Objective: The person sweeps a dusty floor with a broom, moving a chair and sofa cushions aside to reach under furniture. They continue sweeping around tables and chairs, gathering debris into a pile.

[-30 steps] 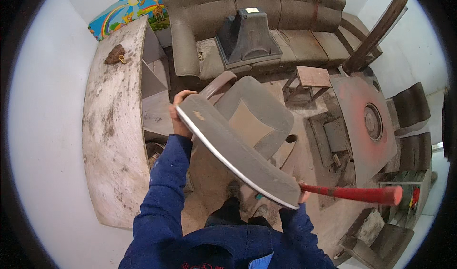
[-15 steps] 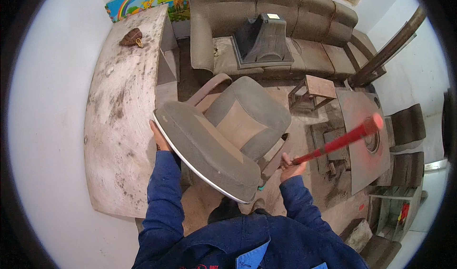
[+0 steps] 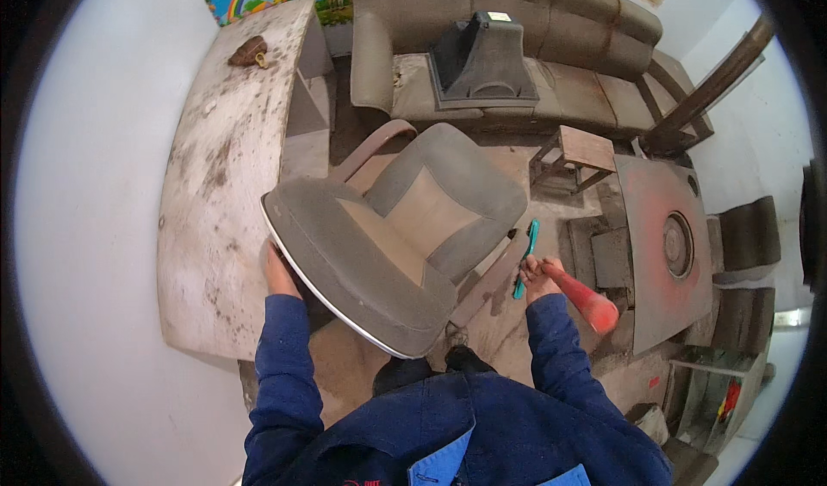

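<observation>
A padded grey-brown armchair (image 3: 422, 202) with a beige panel stands in front of me, an armrest on each side. My left hand (image 3: 281, 272) is closed on the left end of its near cushion, along the white-trimmed edge; the fingertips are hidden beneath. To the right of the chair, my right hand (image 3: 540, 276) is wrapped around a long red-handled tool (image 3: 590, 305). Its handle points up toward me. At the tool's far side a teal bar (image 3: 531, 238) shows behind the hand, close to the right armrest.
A dusty white table (image 3: 215, 219) stands along the left wall, a brown pouch (image 3: 250, 51) on it. Beyond the chair is a sofa (image 3: 594, 90) holding a black hood-shaped box (image 3: 484, 64). A stool (image 3: 586, 148), a stove table (image 3: 650, 253) and dark chairs (image 3: 748, 236) stand at right.
The red handle has swung from pointing far right to pointing toward me. The teal bar now shows fully beside my right hand. The chair's near cushion has shifted slightly left.
</observation>
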Tool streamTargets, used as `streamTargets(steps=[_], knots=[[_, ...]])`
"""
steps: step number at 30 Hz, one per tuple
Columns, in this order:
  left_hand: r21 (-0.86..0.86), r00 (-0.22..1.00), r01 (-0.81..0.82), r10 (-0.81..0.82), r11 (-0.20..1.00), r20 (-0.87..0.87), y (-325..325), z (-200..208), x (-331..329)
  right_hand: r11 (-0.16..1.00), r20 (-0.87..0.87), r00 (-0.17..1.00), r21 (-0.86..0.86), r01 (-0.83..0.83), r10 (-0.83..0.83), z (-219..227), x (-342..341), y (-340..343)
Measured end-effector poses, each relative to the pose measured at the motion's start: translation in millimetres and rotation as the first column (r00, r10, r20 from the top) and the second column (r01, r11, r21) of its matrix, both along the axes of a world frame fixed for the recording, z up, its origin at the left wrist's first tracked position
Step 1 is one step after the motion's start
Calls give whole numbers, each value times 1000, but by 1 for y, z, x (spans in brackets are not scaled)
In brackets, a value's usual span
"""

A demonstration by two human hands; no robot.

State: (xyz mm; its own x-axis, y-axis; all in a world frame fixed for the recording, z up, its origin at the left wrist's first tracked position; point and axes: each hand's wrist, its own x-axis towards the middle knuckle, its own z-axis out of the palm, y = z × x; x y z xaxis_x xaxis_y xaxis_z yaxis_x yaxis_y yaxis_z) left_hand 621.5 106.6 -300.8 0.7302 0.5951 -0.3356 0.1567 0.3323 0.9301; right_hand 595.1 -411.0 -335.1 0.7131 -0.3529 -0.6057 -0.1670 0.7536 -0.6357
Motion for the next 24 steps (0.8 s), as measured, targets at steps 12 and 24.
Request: streamTargets(steps=[12, 24], knots=[[-189, 923, -113, 33, 975, -382, -137, -1, -224, 926, -115, 919, 67, -372, 377, -25, 17, -59], [-255, 854, -121, -30, 959, -520, -265, -39, -382, 481, -266, 417, 258, -838, 869, -112, -43, -83]])
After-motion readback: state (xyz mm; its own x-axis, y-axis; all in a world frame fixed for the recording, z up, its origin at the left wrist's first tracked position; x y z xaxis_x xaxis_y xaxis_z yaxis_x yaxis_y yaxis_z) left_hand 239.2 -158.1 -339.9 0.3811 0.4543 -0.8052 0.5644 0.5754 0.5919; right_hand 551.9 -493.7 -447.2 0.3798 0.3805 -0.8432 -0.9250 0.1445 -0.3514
